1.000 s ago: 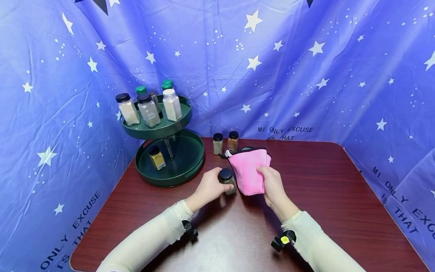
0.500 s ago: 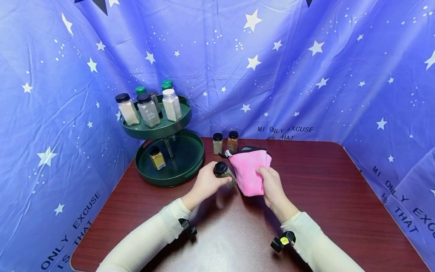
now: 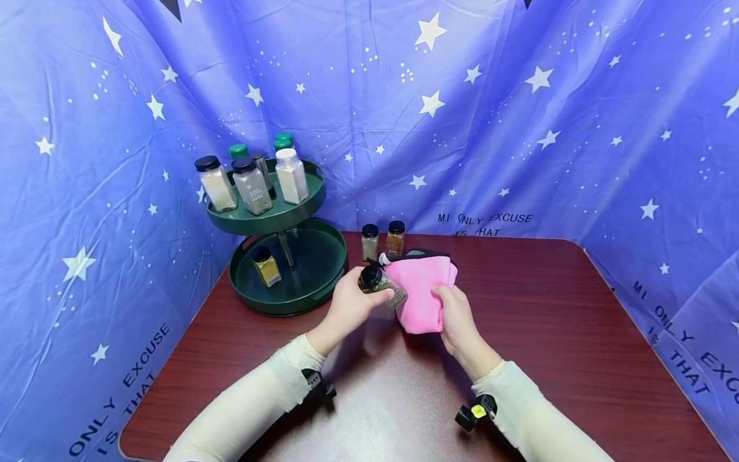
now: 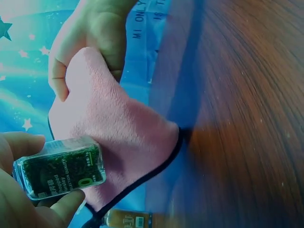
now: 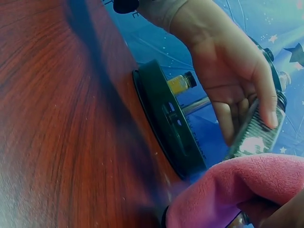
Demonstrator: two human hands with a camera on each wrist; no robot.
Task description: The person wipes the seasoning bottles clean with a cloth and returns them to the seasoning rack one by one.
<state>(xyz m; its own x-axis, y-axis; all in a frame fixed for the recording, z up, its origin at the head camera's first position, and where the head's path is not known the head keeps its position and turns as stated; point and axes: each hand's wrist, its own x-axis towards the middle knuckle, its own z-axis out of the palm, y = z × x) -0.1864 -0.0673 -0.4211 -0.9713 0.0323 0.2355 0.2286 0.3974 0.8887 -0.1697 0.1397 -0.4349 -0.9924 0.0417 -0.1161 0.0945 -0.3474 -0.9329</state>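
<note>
My left hand grips a clear spice jar with a black cap. The jar tilts, its cap toward the upper left and its base toward the cloth. Dark green flakes fill it, and white print shows on its side in the left wrist view. Opposite, my right hand holds a folded pink cloth with black edging, thumb on the near face and the other fingers hidden behind. In the head view the jar's base overlaps the cloth's left edge. The right wrist view shows the jar just above the cloth.
A green two-tier rack stands at the left, with several jars on top and a yellow spice jar below. Behind the cloth stand a pale-filled jar and an orange-filled jar. A starry blue curtain encloses the table.
My left hand has raised the jar and tipped it from nearly upright, base swinging right onto the cloth's edge. The right hand and cloth have shifted slightly left.
</note>
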